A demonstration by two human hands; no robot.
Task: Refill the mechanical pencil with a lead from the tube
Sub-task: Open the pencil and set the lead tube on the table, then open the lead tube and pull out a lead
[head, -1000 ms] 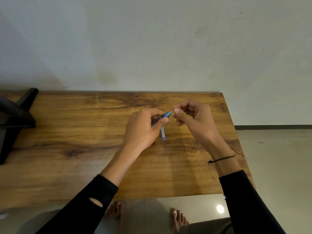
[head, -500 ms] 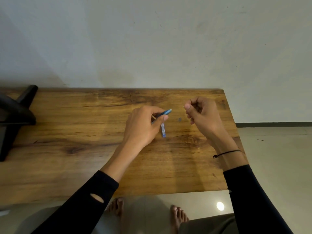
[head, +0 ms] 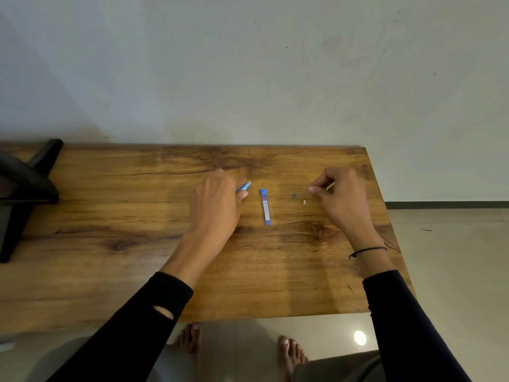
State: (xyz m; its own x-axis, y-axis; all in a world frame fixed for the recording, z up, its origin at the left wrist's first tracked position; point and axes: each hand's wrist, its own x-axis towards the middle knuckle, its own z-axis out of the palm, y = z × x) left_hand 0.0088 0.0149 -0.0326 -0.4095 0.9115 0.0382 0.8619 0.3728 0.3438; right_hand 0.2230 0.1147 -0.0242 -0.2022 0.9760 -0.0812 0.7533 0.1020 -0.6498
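Observation:
My left hand point(head: 216, 201) is closed around the blue mechanical pencil point(head: 244, 186); only its blue end sticks out past my fingers, up and to the right. The blue lead tube point(head: 265, 207) lies flat on the wooden table point(head: 110, 216), just right of that hand. Two tiny loose parts lie further right: a dark cap point(head: 294, 195) and a small pale eraser piece point(head: 304, 202). My right hand point(head: 338, 197) hovers just right of them, thumb and forefinger pinched together; I cannot tell whether anything is between them.
A black stand or chair leg point(head: 24, 188) sits on the table's far left. The table's right edge point(head: 385, 216) runs close to my right wrist, with tiled floor beyond. A plain wall is behind the table. My bare feet show below the near edge.
My hands have drawn apart: the right one moved right, away from the pencil's end, and the left shifted slightly left. The dark cap and the pale eraser piece now lie on the table.

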